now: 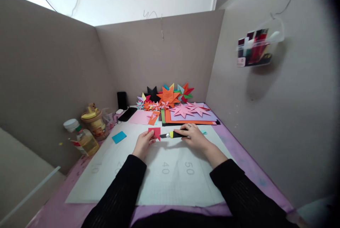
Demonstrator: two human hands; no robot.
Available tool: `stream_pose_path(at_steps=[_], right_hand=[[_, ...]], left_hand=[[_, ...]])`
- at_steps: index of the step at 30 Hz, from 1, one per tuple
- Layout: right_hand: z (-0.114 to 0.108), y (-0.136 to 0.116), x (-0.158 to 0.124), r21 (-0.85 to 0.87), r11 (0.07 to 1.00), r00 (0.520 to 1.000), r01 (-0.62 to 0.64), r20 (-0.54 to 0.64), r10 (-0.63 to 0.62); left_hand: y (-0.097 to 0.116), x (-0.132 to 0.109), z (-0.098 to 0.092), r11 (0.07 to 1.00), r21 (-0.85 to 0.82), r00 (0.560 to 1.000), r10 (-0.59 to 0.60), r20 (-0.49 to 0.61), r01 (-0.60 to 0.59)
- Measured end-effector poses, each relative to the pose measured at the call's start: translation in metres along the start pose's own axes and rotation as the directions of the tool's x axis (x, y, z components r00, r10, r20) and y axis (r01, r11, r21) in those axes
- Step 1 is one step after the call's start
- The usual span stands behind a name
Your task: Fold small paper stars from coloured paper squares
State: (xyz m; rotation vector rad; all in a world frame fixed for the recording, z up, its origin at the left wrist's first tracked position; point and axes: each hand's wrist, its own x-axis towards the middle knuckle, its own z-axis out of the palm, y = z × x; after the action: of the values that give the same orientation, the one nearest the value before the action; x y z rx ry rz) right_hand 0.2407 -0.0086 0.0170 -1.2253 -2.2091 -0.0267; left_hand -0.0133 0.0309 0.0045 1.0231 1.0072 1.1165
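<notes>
My left hand (pixel 145 143) pinches a small red piece of paper (pixel 154 132) between thumb and fingers, held a little above the white mat. In my right hand (pixel 193 136) is a utility knife (pixel 178 134) with a black and yellow body. Its blade points left and meets the right side of the red paper; whether it lies inside a fold I cannot tell. Left of my hands a blue paper square (pixel 119 137) lies on the mat. A bit of teal paper (pixel 204 132) shows just beyond my right hand.
Folded paper stars (pixel 169 96) stand along the back panel, with pink stars (pixel 182 110) on stacked coloured sheets (pixel 191 122). A bottle (pixel 86 141), a decorated pot (pixel 95 123) and a black phone (pixel 128 114) line the left side. Grey panels enclose the white mat (pixel 170 189).
</notes>
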Motion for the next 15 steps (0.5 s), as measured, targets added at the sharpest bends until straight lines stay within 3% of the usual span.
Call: stream_pose_path(at_steps=[3, 6, 8, 10, 12, 15], right_hand=[[0.0, -0.002, 0.0, 0.01, 0.999, 0.999, -0.035, 0.015, 0.035], [0.006, 0.003, 0.0, 0.21, 0.968, 0.99, -0.14, -0.003, 0.144], [0.012, 0.007, 0.002, 0.422, 0.855, 0.94, -0.302, -0.017, 0.34], [0.019, 0.011, 0.004, 0.626, 0.647, 0.836, -0.436, 0.014, 0.549], [0.024, 0.013, 0.006, 0.759, 0.486, 0.79, -0.432, 0.059, 0.61], [0.027, 0.014, 0.008, 0.832, 0.413, 0.78, -0.37, 0.036, 0.625]], left_hand=[[0.0, 0.0, -0.001, 1.0, 0.009, 1.0, 0.01, 0.0, -0.01], [0.0, 0.001, -0.002, 1.0, 0.005, 0.998, 0.021, -0.057, -0.021], [0.0, 0.003, -0.003, 1.0, -0.016, 0.994, 0.015, -0.108, -0.016], [0.0, 0.004, -0.005, 0.999, -0.04, 0.991, 0.004, -0.133, -0.009], [0.0, 0.005, -0.006, 0.998, -0.055, 0.991, -0.005, -0.133, -0.002], [0.0, 0.005, -0.006, 0.998, -0.057, 0.993, -0.011, -0.122, 0.004]])
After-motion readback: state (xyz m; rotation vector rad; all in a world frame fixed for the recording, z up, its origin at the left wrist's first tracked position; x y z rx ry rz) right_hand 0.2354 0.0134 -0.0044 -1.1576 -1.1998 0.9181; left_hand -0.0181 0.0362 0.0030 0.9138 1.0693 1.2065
